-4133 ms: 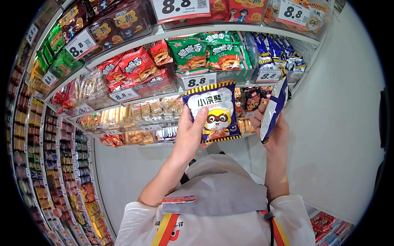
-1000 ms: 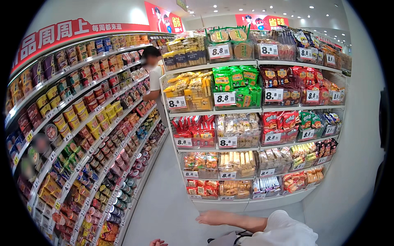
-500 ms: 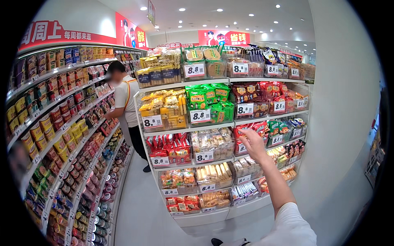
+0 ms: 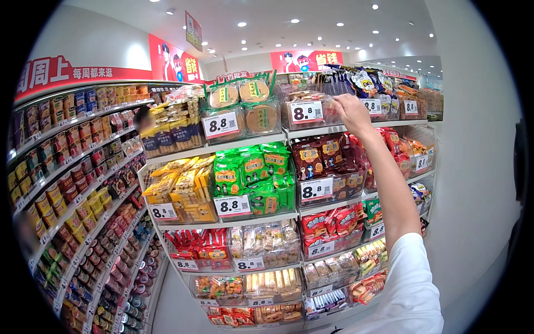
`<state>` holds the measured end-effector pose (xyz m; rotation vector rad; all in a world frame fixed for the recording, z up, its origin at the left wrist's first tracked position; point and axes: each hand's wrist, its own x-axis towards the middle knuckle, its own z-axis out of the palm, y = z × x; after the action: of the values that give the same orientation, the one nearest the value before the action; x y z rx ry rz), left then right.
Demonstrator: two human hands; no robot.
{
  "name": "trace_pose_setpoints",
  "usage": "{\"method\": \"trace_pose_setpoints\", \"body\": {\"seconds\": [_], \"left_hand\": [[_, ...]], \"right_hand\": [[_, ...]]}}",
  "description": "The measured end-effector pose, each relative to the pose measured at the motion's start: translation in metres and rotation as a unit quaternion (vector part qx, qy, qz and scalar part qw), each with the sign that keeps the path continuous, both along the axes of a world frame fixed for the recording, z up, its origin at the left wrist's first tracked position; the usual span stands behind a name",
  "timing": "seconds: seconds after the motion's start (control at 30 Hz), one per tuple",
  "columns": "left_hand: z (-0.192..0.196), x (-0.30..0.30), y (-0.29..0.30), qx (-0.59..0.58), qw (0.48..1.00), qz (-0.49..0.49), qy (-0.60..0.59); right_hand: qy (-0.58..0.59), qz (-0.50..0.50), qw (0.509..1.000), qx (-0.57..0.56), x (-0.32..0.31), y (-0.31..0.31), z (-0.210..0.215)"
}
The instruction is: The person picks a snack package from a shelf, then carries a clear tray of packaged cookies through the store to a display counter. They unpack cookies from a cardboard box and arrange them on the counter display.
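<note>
Right hand (image 4: pixel 353 113) with bent fingers, grip unclear, at the front right corner of a clear bin (image 4: pixel 329 116), white top shelf (image 4: pixel 317 131) beneath, blue packets (image 4: pixel 364 82) just behind, pale wall (image 4: pixel 467 145) rightward, ceiling lights (image 4: pixel 294 21) overhead.

White price cards (image 4: pixel 221 124): black numerals, legible, fixed to bins (image 4: pixel 275 208). Red banner (image 4: pixel 97 72): white characters, above left shelves (image 4: pixel 67 123). Red poster (image 4: pixel 306 61), rear: yellow characters. Red packets (image 4: pixel 347 220): white characters.
</note>
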<state>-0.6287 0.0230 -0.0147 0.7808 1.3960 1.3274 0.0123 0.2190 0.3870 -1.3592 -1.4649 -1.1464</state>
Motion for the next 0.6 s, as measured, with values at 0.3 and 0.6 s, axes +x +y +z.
{"method": "trace_pose_setpoints", "body": {"seconds": [0.3,0.6], "left_hand": [[-0.001,0.089,0.034,-0.018,0.999,0.03,-0.015],[0.012,0.11,0.044,-0.007,0.998,0.068,-0.009]], "right_hand": [[0.048,-0.035,0.997,-0.047,0.015,0.093,0.015],[-0.097,-0.034,0.981,0.164,0.029,0.116,0.008]]}}
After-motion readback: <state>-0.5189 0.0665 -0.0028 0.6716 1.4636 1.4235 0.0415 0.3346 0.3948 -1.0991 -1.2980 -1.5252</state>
